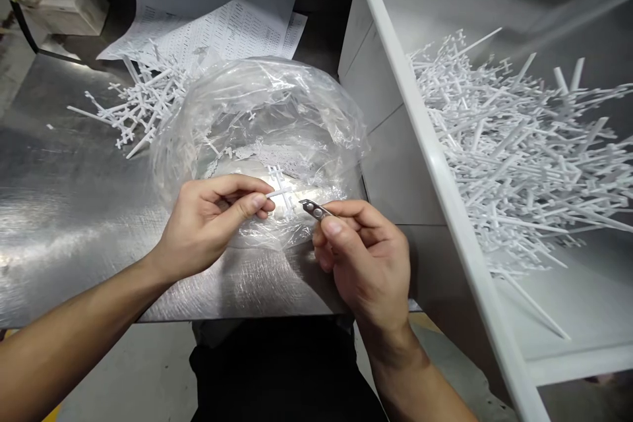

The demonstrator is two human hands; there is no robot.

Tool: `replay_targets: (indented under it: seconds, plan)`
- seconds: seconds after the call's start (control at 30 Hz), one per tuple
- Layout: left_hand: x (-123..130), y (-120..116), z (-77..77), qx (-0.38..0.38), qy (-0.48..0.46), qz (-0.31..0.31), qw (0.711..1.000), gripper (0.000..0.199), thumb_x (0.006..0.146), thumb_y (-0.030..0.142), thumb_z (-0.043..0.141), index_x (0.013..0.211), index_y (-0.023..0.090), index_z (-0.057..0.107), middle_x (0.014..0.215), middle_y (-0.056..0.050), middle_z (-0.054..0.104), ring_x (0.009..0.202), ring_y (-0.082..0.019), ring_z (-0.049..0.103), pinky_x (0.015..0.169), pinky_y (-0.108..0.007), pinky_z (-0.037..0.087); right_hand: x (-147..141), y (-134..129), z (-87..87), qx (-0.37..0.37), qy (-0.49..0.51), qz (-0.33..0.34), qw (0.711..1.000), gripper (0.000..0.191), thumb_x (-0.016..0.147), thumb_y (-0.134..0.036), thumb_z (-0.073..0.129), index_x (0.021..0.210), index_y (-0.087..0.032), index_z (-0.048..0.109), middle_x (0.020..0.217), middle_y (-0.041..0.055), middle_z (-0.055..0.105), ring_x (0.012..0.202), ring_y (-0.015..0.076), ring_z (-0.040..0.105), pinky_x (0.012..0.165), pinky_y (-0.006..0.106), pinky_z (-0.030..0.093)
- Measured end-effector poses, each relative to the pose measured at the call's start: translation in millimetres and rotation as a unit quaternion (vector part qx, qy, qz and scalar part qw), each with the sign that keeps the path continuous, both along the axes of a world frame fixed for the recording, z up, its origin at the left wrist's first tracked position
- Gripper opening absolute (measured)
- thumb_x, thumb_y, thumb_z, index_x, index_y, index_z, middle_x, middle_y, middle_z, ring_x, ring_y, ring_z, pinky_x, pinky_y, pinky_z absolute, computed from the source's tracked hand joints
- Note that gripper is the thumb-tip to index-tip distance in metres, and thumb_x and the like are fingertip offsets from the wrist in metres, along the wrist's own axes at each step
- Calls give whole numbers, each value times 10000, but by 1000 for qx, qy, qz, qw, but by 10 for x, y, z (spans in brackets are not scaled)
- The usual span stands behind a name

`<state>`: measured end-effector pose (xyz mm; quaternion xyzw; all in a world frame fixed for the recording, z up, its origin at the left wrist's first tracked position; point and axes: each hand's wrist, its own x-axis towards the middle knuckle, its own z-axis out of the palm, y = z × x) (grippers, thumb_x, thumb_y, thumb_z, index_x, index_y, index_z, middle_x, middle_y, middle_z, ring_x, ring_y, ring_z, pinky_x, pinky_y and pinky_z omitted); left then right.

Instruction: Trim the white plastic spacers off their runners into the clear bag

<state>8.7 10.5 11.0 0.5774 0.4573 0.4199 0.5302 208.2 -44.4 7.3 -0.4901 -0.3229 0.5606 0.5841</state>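
Between thumb and fingertips, my left hand (217,217) pinches the stem of a small white branched plastic piece (281,190) over a clear plastic bag. My right hand (363,250) is closed around a small metal cutter (313,209), whose tip points left, just right of the piece and apart from it. The clear bag (341,105) lies open in a ring on the metal table, with small white bits inside. Behind and left of the bag, a pile of white branched pieces (153,95) rests on the table.
A large white bin (435,165) on the right holds a heap of white branched pieces (524,151). Printed sheets (222,26) lie at the back. A white box-shaped fitting (74,6) stands at the back left. The metal table (64,211) ends at its front edge near my body.
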Motion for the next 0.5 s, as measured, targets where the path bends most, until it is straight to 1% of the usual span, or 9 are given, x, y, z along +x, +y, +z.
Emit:
replay_targets:
  seconds: [0.1,0.2,0.5]
  plan:
    - [-6,1,8,-4,-15,1,1000,139,953,135,803,1004,244,873,860,13,850,794,-94,823,766,-100,652,-17,1,13,19,-48,-15,999,73,887,-212,827,914,-188,764,589,-44,683,439,67,531,434,173,435]
    - [-13,-13,11,-5,-20,-3,1000,135,948,141,816,992,254,876,878,14,855,806,-98,828,770,-97,654,-38,9,28,37,-76,-20,996,70,873,-188,818,911,-188,759,592,-45,686,453,75,546,446,186,441]
    - [-21,-39,13,0,-9,0,1000,123,950,179,833,1006,279,878,904,7,861,825,-128,837,785,-153,685,-33,-9,50,47,-95,-11,994,79,877,-179,811,930,-205,759,598,-56,684,466,85,555,449,207,441]
